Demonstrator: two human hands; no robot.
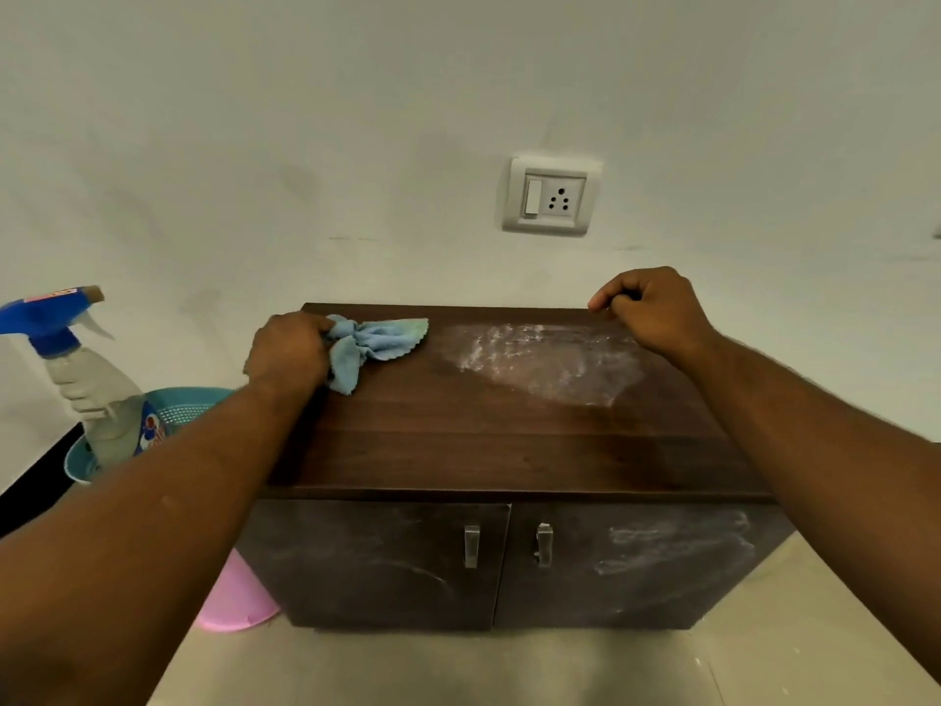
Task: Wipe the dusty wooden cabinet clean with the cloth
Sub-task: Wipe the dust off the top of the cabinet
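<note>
A dark wooden cabinet [489,450] with two doors stands against the wall. White dust [545,359] covers the far right part of its top, and fainter smears mark both doors. My left hand [290,351] is at the top's far left corner, closed on a bunched light blue cloth [371,343] that rests on the wood. My right hand [654,310] sits at the far right back edge with its fingers curled and nothing visible in them.
A spray bottle [86,369] with a blue trigger head stands in a teal basket [178,407] left of the cabinet. A pink bucket [234,598] sits on the floor by the cabinet's left side. A wall socket [552,196] is above the cabinet.
</note>
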